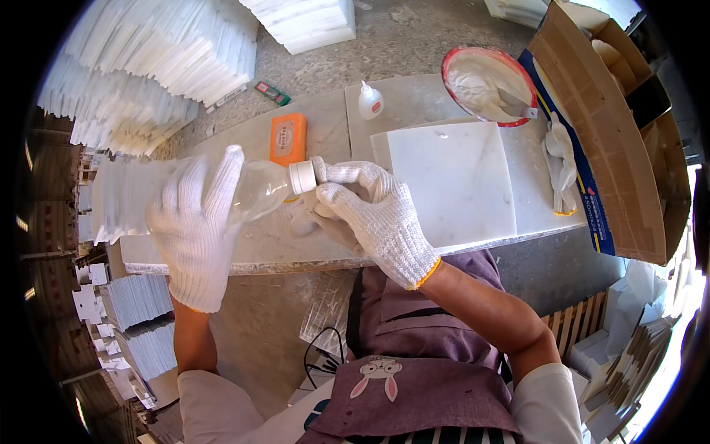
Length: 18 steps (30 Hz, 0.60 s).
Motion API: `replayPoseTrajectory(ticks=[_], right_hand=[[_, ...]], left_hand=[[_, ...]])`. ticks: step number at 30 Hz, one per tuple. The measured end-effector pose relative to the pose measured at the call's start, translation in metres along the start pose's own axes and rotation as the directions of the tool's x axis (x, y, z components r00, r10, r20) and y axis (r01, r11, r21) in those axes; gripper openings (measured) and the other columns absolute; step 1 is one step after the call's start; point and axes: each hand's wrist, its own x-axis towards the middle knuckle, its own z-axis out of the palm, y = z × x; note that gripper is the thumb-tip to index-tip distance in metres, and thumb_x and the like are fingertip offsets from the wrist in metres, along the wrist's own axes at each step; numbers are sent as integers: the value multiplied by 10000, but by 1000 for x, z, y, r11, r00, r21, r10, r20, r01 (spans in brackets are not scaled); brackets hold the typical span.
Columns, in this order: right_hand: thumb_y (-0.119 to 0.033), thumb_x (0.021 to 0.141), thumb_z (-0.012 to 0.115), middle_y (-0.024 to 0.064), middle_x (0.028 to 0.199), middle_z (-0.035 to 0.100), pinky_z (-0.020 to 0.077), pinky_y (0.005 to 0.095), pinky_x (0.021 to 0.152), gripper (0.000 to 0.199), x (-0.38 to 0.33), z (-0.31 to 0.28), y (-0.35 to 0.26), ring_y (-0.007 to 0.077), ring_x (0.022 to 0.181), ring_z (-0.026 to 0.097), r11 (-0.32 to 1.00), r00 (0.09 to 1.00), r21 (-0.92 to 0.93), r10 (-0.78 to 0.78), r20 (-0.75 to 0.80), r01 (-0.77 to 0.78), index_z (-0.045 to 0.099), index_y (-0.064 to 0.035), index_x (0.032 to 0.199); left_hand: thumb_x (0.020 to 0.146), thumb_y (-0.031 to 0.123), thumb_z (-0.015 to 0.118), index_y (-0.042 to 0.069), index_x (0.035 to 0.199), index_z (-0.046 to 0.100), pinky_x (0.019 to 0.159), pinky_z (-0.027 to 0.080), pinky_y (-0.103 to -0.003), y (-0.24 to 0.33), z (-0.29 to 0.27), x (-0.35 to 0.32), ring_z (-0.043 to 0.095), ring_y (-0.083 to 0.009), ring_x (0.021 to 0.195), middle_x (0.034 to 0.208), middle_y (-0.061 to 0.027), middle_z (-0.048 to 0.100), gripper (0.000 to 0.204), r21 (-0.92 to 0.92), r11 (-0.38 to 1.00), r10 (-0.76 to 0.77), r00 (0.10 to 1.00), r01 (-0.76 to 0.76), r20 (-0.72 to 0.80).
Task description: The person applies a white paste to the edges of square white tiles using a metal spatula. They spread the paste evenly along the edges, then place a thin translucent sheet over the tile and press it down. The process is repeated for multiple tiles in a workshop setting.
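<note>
Holding a clear bottle (260, 191) between both gloved hands, over the near left part of the desk (325, 111). Long axis: roughly left to right, cap end slightly farther out than the body. Base end hidden inside the left glove.

Left hand (194, 226): wrapped around the bottle body at its left end, thumb up along the side; grasping. Right hand (381, 211): bent in from the right, thumb and forefinger pinched at the white cap (302, 177). Exact contact of its other fingers: cannot tell.

Key relation: cap points right, straight into the right hand's fingertips; the right hand is nearer the cap, the left nearer the base.

Surroundings: orange box (288, 133) just beyond the bottle; gap between them not readable. Small white squeeze bottle (370, 102) on the far side. White slab (451, 177) right of the right hand; red-rimmed tub (446, 78) of pale paste at far right. Spare glove (558, 159) lies right of the slab.
</note>
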Motion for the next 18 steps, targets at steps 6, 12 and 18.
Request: replayPoseTrajectory(ticks=[6,12,18], right_hand=[[-115,955,673,71,981,687,543,209,691,262,3,1,7,72,840,632,997,998,-63,-47,-28,46,631,28,1170],[-107,944,683,77,968,693,542,213,684,264,8,1,12,75,837,636,948,991,-300,-126,-44,107,633,32,1162],[-127,945,685,71,963,694,544,224,708,269,11,7,13,81,828,646,983,998,-183,-11,-59,0,634,31,1158]], left_hand=[[631,122,795,257,1363,609,870,499,-451,1,-2,-1,589,-294,1075,1150,-83,578,767,11,1000,-11,999,10,33],[613,117,802,243,1362,608,829,518,-426,-2,12,-5,590,-303,1061,1114,-94,565,783,-9,1000,6,1000,-6,-23],[623,123,827,233,1344,611,833,524,-408,0,25,-16,598,-322,1028,1103,-92,580,761,-127,985,-106,990,117,94]])
